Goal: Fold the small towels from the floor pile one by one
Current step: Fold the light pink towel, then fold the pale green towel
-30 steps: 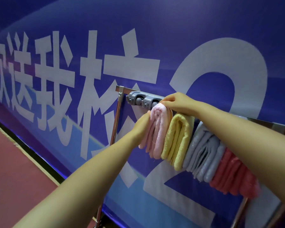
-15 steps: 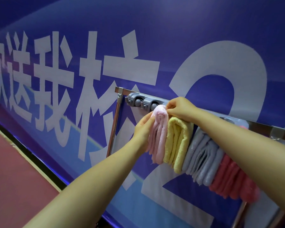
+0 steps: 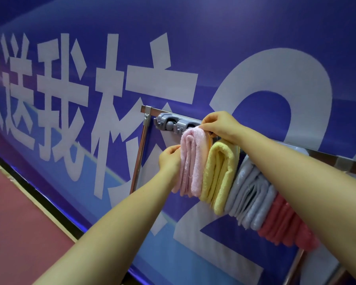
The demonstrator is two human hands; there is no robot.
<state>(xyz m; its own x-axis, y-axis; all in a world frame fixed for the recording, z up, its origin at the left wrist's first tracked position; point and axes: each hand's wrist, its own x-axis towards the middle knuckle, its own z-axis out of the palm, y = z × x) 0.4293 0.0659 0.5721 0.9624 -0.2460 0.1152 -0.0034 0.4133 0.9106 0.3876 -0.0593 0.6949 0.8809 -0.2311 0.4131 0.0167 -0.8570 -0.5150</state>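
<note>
Pinching the top fold of the pink towel (image 3: pixel 192 161) with curled fingers and thumb: right hand (image 3: pixel 219 125), up by the grey clip holder (image 3: pixel 174 123). Gripping the same towel's left edge partway down, fingers curled round it: left hand (image 3: pixel 170 160). Neither hand slack or flat.

Four folded towels counted, hung side by side on the metal rail (image 3: pixel 152 109), each touching its neighbour: pink at the left end, then yellow towel (image 3: pixel 220 173), then grey towel (image 3: pixel 250 196), then red towel (image 3: pixel 286 227) at the right, partly hidden behind the right forearm. Two hands, two bare forearms. One rail with one upright post (image 3: pixel 139 153) at its left end. Two round clip knobs seen on the grey holder.

Pink towel hanging doubled over, long axis running down from the rail and leaning slightly down-left in this view, fold uppermost, loose ends lowest. Other three hanging the same way, roughly parallel, the row stepping lower toward the right.

Behind it all, a blue banner (image 3: pixel 234 48) with large white characters and a big white numeral. Red floor (image 3: pixel 19 223) at lower left, edged by a dark strip.
</note>
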